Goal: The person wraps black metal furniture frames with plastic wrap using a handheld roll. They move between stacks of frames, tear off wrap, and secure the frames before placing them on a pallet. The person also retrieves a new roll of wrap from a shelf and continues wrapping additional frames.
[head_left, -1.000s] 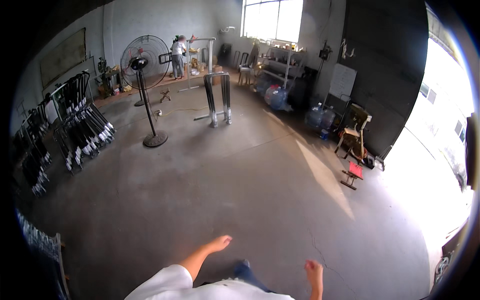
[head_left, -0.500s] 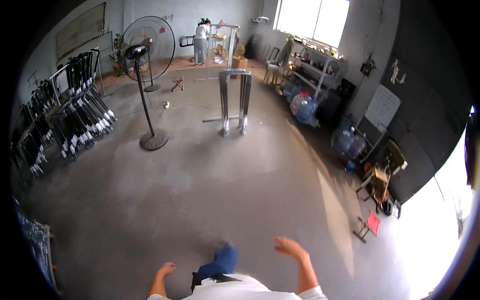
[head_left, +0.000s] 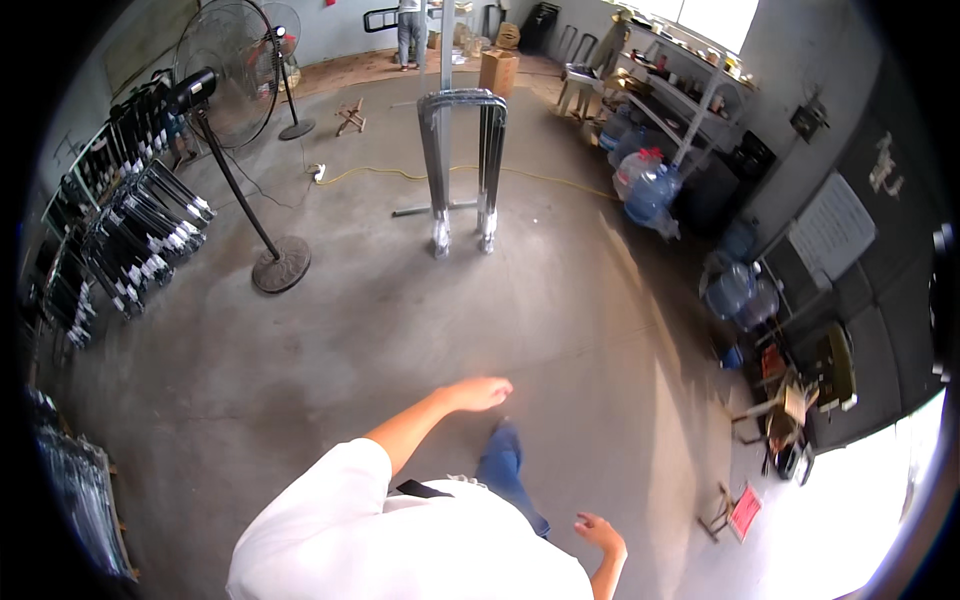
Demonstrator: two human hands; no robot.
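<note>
My left hand (head_left: 480, 394) swings forward across my front, over the concrete floor, with nothing in it and its fingers loosely extended. Lower down at my right side, my right hand (head_left: 601, 535) also holds nothing, its fingers relaxed and a little apart. Neither hand touches anything. The nearest thing ahead is a bundle of dark U-shaped metal frames (head_left: 433, 165), upside down on an upright metal stand (head_left: 446, 60). Their lower ends are wrapped in clear plastic.
On the left stand a black pedestal fan (head_left: 282, 265) and racks of black frames (head_left: 150, 230). Shelving (head_left: 690, 95), water jugs (head_left: 655, 192) and a red folding stool (head_left: 744, 513) line the right. A yellow cable (head_left: 390, 170) crosses the floor. Another person (head_left: 410, 35) stands far back.
My left arm has swung forward and my right arm back. The stand with the frames is closer, and the view has tilted further down.
</note>
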